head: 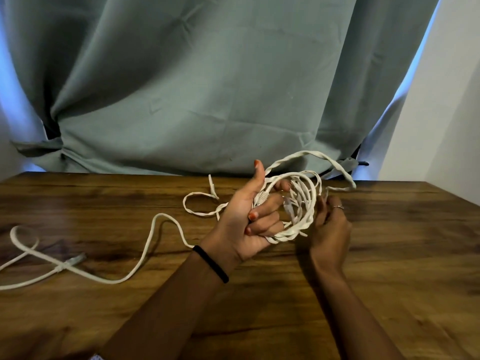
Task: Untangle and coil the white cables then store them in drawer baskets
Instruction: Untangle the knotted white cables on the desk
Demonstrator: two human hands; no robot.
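My left hand (246,216) is palm up above the wooden table (389,255), fingers curled round a coil of twisted white cable (309,203) with several loops. A ribbed plug of the cable lies between its fingers. My right hand (330,222) is just right of the coil and pinches the cable strand at the coil's right edge. A loose twisted length (335,165) arcs up and over behind the coil. Another twisted length (197,206) lies on the table to the left. A smooth white cable (145,250) trails across the table to the far left, ending in a connector (75,258).
A grey-green curtain (207,87) hangs behind the table's far edge. A white wall (446,113) stands at the right. The table's right edge runs near the wall. No drawer or basket is in view.
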